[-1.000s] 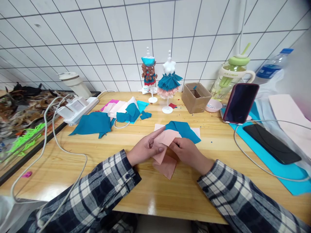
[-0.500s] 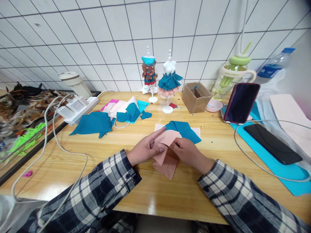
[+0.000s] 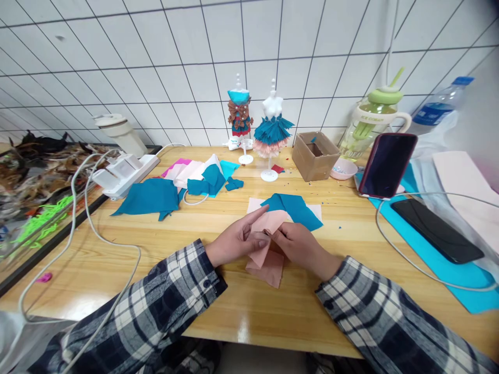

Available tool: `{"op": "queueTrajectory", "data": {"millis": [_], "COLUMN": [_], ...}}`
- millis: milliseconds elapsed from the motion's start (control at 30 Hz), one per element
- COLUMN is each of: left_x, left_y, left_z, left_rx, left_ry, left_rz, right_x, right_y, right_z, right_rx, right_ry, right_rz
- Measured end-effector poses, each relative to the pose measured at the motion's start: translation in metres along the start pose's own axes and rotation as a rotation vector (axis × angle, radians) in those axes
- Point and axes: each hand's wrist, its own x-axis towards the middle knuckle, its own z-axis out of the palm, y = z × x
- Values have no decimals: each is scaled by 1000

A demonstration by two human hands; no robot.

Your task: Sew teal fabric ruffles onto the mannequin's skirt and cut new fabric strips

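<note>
Between my two hands is a piece of pink paper [image 3: 259,255], creased near the fingertips. My left hand [image 3: 238,240] pinches its left side with thumb and fingers, the index finger stretched along the top. My right hand [image 3: 302,243] grips the upper right edge with thumb and index finger; its other fingers are curled and partly hidden. Another pink piece [image 3: 273,270] shows just below. Beyond my hands, a teal piece [image 3: 298,209] overlaps pale pink paper on the table [image 3: 202,301].
Two small dress forms [image 3: 272,130] stand near the tiled wall, beside a cardboard box [image 3: 315,157] and a pink bowl [image 3: 343,169]. Teal and pink scraps [image 3: 150,197] and a power strip [image 3: 127,176] are left. A propped phone [image 3: 388,165] and a flat phone [image 3: 436,231] are right.
My fingertips have drawn slightly closer together, and the pink paper between them is now more folded or pinched. The objects around have stayed in place.
</note>
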Motion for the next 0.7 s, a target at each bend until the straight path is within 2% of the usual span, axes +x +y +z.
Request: {"op": "queueTrajectory", "data": {"millis": [700], "left_x": [1], "left_y": [-4], "left_z": [-1], "left_rx": [26], "left_ry": [-22], "left_rz": [39], "right_x": [0], "right_y": [2], "right_z": [3], "right_rx": [104], "right_ry": [1], "right_rz": [6]}}
